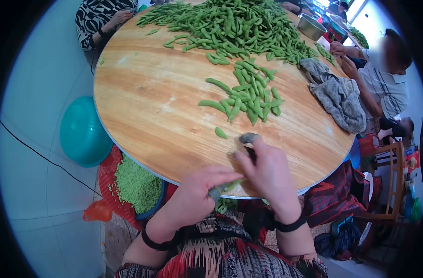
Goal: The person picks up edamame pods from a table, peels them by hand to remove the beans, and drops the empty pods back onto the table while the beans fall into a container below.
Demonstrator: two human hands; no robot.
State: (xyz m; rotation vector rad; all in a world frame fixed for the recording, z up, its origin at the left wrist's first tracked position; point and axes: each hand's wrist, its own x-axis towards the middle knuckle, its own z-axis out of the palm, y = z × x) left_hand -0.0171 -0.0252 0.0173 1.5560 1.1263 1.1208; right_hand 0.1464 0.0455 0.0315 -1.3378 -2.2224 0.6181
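Near the table's front edge, my left hand (193,190) is closed, with a green soybean pod (233,185) between its thumb and fingers. A grey cover wraps the thumb. To its right, my right hand (269,169) is held over the wood, its thumb and index finger apart. Nothing shows between them. A grey cover (249,137) sits on that index fingertip. One loose pod (221,133) lies just beyond my hands. Farther off is a small group of pods (253,92), and behind it a large heap of pods (234,25).
The round wooden table (142,106) fills the middle. A grey cloth (336,95) lies at its right edge, near a metal bowl (311,27). Below left are a basin of shelled beans (137,185) and a teal basin (81,132). Other people (382,78) sit around the table.
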